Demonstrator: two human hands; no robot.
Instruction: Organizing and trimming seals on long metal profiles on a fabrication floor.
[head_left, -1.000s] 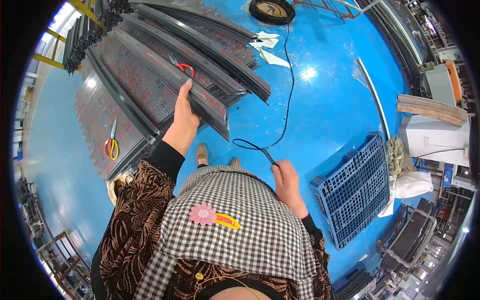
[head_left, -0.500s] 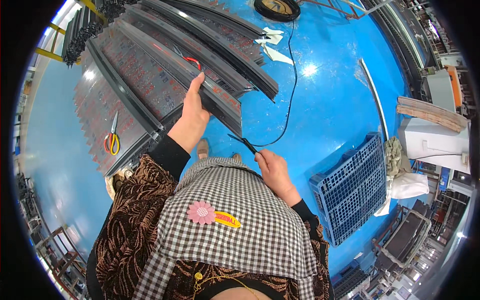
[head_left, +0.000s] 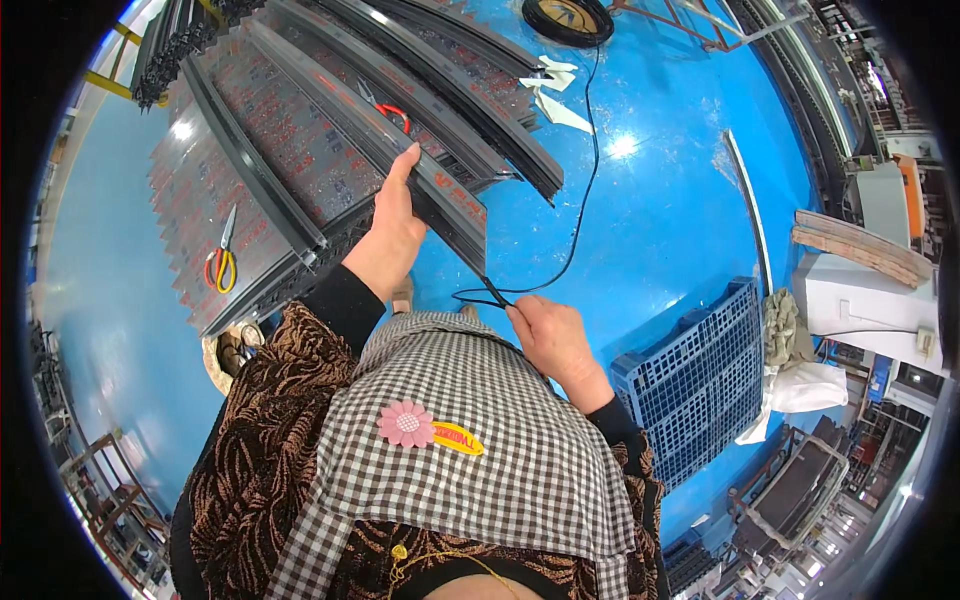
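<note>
I see blk-grey profile (head_left: 462, 228) w/ red print (head_left: 445, 182), blk cord (head_left: 496, 294), dk/wht check apron (head_left: 500, 480) w/ pink flower (head_left: 406, 424), red/yel-handled scissors (head_left: 226, 249), blue flr (head_left: 660, 220).

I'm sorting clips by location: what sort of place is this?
Probably a factory workshop: long dark profiles, a blue plastic pallet and a coil of black cord suggest it.

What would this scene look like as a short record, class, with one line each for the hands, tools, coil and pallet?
Left hand: grips a long dark profile near its end, thumb on top
Right hand: holds a black cord close to that end; contact unclear
Tools: scissors with red and yellow handles at left; red-handled tool beyond the profile
Coil: black, on the blue floor, cord running from it
Pallet: blue, lattice-like, at right
</note>
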